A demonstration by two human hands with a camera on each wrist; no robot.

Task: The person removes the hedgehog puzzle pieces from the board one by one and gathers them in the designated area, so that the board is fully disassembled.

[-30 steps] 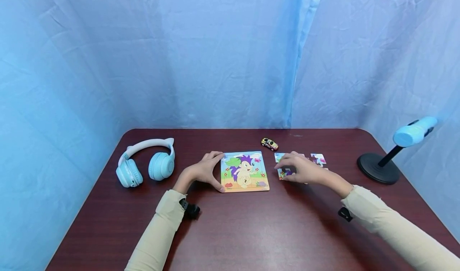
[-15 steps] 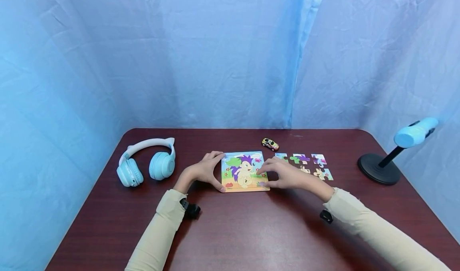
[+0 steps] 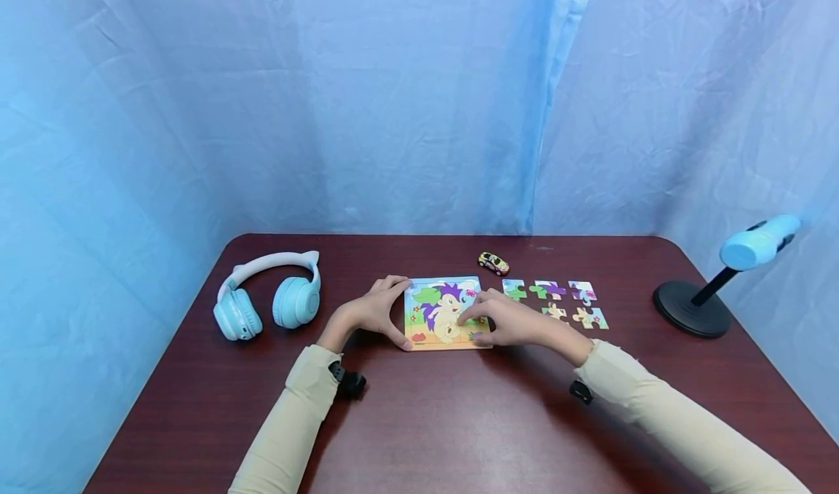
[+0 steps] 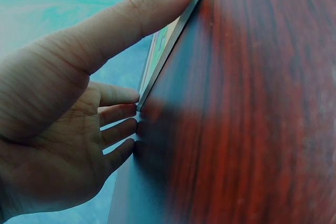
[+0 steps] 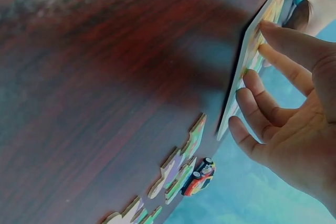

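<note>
A square puzzle board with a cartoon hedgehog picture lies flat on the dark red table. My left hand grips its left edge, thumb along the near corner and fingers at the far corner. My right hand rests over the board's lower right part. Its thumb and forefinger hold a small puzzle piece against the board; the piece is mostly hidden by the fingers. Several loose pieces lie in two rows just right of the board.
A small yellow toy car sits behind the loose pieces. Light blue headphones lie at the left. A blue device on a black round stand stands at the right edge. Blue cloth surrounds the table.
My right hand left the loose pieces with one piece and moved left onto the board's lower right. The left hand kept its hold on the board.
</note>
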